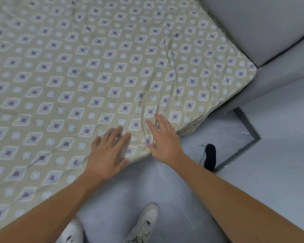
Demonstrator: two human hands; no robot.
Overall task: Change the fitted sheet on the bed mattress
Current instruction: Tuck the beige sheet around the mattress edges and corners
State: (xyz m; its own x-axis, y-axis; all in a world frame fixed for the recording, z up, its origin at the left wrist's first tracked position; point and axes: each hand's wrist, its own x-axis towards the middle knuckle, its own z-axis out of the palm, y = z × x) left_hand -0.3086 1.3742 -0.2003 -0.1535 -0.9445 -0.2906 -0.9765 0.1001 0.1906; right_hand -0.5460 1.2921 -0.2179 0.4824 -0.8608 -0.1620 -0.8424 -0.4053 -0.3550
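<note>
We can read no text, label, brand, number or sign anywhere in this view.

Most of the frame is the bed, its patterned fitted sheet [95, 76] lying flat and bare from the upper left down to the lower left. At the upper right a grey padded headboard [263, 27] walls off that edge. The left hand [107, 153] and right hand [163, 139] lie flat at the bed's near corner. Below them the grey floor [147, 186] is open, broken by a black object [210, 156] at right and two white shoes [144, 223] at the bottom.
</note>
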